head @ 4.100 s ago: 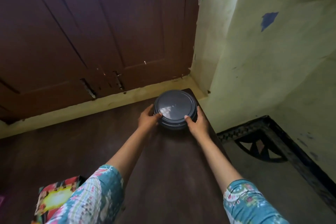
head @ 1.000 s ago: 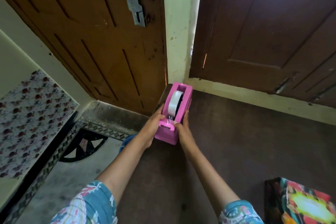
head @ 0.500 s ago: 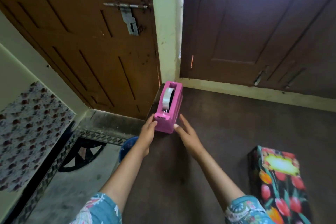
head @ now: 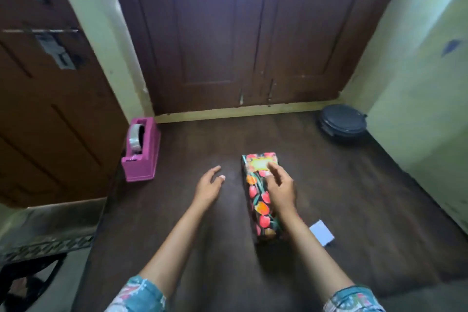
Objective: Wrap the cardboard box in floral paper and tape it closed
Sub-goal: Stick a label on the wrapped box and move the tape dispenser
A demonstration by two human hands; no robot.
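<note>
1. Left hand (head: 209,189): just left of the box (head: 257,196), not touching; fingers (head: 215,170) apart, empty.
2. Box: mid tabletop (head: 342,185), long way runs near edge to far edge.
3. Right hand (head: 281,191): nearer, over the box, fingers spread, empty.

My right grip (head: 282,191) and forearm (head: 311,248) cover much of the wrapped box (head: 258,206), so I cannot tell whether the fingers touch it; blur leaves its yellow label (head: 260,164) unreadable, and the bottom edge cuts off both sleeves (head: 141,296)
</note>
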